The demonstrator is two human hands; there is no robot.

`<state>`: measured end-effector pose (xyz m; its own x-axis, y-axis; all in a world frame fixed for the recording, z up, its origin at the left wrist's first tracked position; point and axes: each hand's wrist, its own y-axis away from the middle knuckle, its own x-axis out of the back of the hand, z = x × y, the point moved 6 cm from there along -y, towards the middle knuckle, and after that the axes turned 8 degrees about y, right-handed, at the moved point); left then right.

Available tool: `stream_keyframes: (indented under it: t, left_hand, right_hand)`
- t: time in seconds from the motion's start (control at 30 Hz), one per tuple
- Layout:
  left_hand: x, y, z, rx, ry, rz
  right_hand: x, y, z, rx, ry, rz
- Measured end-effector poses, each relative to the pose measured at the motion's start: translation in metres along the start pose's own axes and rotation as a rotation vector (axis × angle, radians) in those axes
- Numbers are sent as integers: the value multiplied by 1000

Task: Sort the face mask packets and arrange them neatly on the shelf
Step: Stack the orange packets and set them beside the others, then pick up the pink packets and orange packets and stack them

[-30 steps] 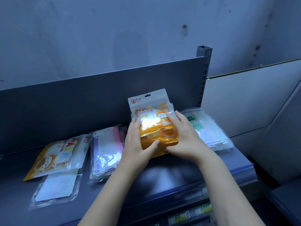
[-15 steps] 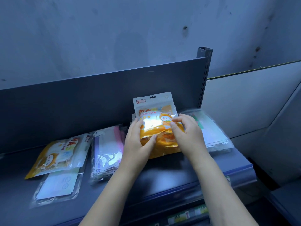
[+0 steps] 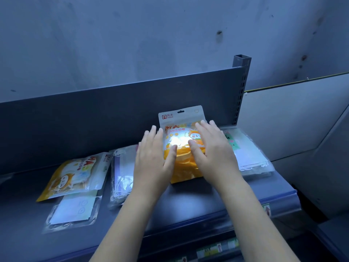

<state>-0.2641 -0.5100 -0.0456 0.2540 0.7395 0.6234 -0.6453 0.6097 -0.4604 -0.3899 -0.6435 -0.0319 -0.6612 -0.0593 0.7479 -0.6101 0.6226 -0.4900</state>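
Note:
An orange-and-white mask packet (image 3: pixel 181 129) stands leaning at the back of the dark shelf (image 3: pixel 198 203), on a pile of like packets. My left hand (image 3: pixel 153 159) lies flat with straight fingers against its left side. My right hand (image 3: pixel 211 150) lies flat over its right half, fingers straight. A clear packet of white and pink masks (image 3: pixel 122 173) lies left of my left hand. Another orange packet (image 3: pixel 75 173) rests further left, partly over a clear packet with a white card (image 3: pixel 73 208). A clear packet with a green label (image 3: pixel 247 150) lies to the right.
The shelf's dark back panel (image 3: pixel 94 120) rises behind the packets, with a slotted upright post (image 3: pixel 241 87) at its right end. The shelf's front edge carries a blue price strip (image 3: pixel 236 210). A pale panel (image 3: pixel 294 114) stands to the right.
Both hands have let go of the orange packet: the curled fingers have straightened and now lie flat on it. The packet has settled back and slightly right.

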Motion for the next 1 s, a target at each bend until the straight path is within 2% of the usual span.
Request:
stream_keyframes:
  t: [0.2, 0.6, 1.0]
  left_hand:
    - [37, 6, -22, 80, -213, 34]
    - [134, 37, -104, 199, -333, 80]
    - [243, 57, -222, 326, -354, -73]
  right_hand:
    - [-19, 3, -47, 89, 130, -124]
    - [-76, 26, -160, 222, 132, -261]
    - [-169, 51, -295, 171, 68, -446]
